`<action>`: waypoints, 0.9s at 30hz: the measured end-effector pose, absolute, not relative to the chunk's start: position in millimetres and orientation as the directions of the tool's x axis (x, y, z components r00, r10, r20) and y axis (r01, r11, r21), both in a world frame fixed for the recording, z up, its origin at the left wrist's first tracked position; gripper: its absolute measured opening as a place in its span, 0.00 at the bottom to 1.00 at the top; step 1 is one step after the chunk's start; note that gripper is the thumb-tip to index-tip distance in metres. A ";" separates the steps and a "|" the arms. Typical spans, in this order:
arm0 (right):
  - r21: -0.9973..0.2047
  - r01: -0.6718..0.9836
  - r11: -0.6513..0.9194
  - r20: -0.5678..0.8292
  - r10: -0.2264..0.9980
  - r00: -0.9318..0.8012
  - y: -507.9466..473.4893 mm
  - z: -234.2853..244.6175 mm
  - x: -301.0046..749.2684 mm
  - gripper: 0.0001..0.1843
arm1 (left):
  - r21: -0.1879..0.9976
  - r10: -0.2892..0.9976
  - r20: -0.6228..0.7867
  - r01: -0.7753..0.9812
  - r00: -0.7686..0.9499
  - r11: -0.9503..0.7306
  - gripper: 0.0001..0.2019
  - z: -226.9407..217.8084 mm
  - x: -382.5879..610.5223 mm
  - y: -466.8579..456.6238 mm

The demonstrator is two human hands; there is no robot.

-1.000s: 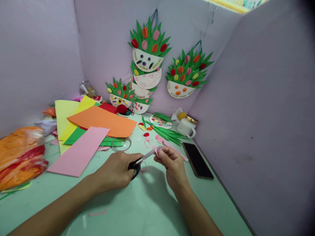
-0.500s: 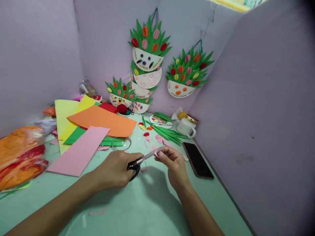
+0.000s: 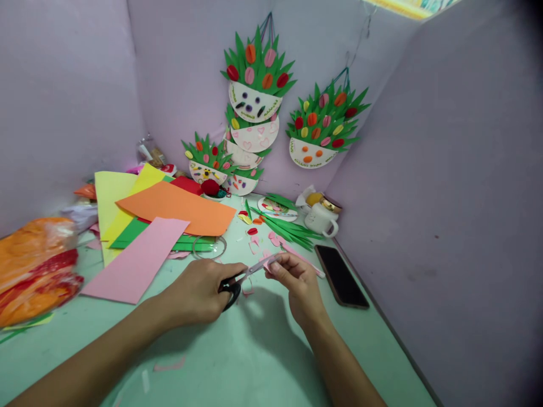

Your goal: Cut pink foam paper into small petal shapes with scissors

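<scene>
My left hand (image 3: 199, 294) is closed round the black handles of a pair of scissors (image 3: 240, 280), whose blades point right and up. My right hand (image 3: 297, 280) pinches a small pink paper piece (image 3: 268, 264) at the blade tips. Both hands hover just above the pale green table (image 3: 254, 356). Small pink and red paper cut-outs (image 3: 258, 240) lie just beyond the hands.
Orange (image 3: 178, 209), yellow, green and pink paper sheets (image 3: 139, 260) lie at the left, beside a plastic bag of orange and red material (image 3: 34, 271). A black phone (image 3: 341, 276) and a white mug (image 3: 321, 219) sit at the right. Green paper strips (image 3: 288, 229) lie behind. Paper flower baskets (image 3: 254, 96) hang on the lilac wall.
My hands have shifted very slightly; the right hand turned the pink piece a little at the scissor blades. Nothing else moved.
</scene>
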State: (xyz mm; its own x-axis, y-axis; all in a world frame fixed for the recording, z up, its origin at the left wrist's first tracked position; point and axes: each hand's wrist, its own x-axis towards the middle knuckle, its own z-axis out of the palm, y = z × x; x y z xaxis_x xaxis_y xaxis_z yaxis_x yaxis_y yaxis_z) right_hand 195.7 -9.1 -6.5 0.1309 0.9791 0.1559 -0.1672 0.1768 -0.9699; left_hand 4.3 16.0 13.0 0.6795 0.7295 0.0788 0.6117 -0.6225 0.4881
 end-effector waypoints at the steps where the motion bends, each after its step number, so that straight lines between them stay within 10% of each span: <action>1: -0.971 -0.165 0.175 0.154 0.980 0.128 -9.0 -6.7 195.7 0.05 | 0.487 0.729 0.079 0.612 0.680 -0.623 0.21 13.0 4.3 16.1; 27: -0.960 -0.258 0.113 0.072 0.984 0.164 -9.1 -9.0 191.0 0.09 | 0.500 0.741 0.090 0.613 0.666 -0.612 0.23 11.9 4.3 16.1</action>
State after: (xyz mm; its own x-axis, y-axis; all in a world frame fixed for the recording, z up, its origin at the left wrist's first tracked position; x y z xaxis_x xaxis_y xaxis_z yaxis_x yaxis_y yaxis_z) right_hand 191.0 -9.1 -9.0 0.1636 0.9839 0.0722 -0.2576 0.1132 -0.9596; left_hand 4.3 16.1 11.9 0.6658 0.7407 0.0898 0.6129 -0.6116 0.5003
